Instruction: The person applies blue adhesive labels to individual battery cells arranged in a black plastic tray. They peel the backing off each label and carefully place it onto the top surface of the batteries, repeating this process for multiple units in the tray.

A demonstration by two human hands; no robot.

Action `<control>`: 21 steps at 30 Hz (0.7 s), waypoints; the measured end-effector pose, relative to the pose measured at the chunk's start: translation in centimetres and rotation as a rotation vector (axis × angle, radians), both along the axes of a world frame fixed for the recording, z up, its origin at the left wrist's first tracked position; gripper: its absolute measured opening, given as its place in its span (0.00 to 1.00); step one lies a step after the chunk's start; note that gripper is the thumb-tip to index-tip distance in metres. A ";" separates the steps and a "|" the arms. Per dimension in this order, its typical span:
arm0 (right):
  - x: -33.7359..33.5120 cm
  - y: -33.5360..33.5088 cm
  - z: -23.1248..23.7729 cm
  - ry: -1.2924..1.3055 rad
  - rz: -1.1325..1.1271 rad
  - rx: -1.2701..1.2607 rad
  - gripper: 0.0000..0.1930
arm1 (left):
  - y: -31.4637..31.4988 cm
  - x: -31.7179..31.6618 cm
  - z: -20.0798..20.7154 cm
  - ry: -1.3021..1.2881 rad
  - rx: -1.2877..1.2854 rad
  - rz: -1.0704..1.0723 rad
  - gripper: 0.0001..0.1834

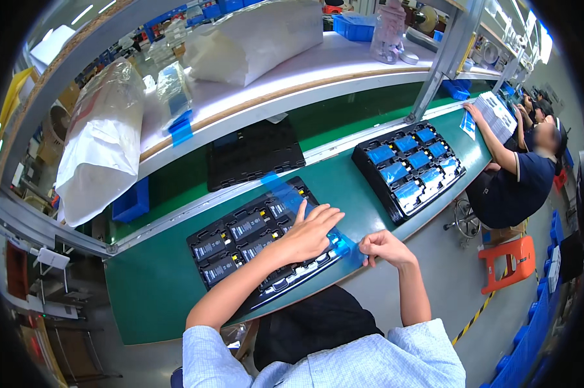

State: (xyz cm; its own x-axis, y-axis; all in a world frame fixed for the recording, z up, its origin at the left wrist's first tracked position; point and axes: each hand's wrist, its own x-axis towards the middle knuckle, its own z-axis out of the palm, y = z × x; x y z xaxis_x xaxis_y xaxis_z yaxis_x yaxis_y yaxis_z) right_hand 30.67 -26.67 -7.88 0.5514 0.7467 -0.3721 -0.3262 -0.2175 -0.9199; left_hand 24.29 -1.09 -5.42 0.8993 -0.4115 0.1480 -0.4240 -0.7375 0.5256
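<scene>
A black plastic tray (280, 281) lies in front of me, its pockets holding several flat black batteries (248, 226) with yellow tabs. Across its right side runs a strip of clear blue film (347, 251). My left hand (311, 234) rests palm down over the film and batteries, fingers spread, hiding part of that side. Just off the tray's near right corner, my right hand (383, 247) is closed in a pinch on the film's end.
To the right stands a stack of black trays (395, 187) with blue-covered batteries. Beyond the work tray is an upside-down or bare black tray (256, 155). A shelf (240, 107) overhangs the green bench (146, 278). A co-worker (528, 168) sits farther right, handling stacked sheets.
</scene>
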 end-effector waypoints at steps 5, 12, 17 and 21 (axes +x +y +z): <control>0.8 -0.9 -0.4 -0.039 0.038 -0.013 0.11 | -1.6 1.1 -0.7 0.050 0.124 -0.062 0.26; 1.1 -1.0 -0.1 -0.040 -0.002 -0.047 0.13 | -1.0 0.8 0.5 0.060 0.016 -0.082 0.14; 0.1 -0.2 1.2 0.014 -0.005 0.050 0.17 | 0.0 -1.6 3.5 0.270 -0.188 -0.017 0.12; -2.2 0.6 1.0 0.004 0.251 0.178 0.16 | -0.4 -5.7 6.3 0.330 -0.330 0.000 0.10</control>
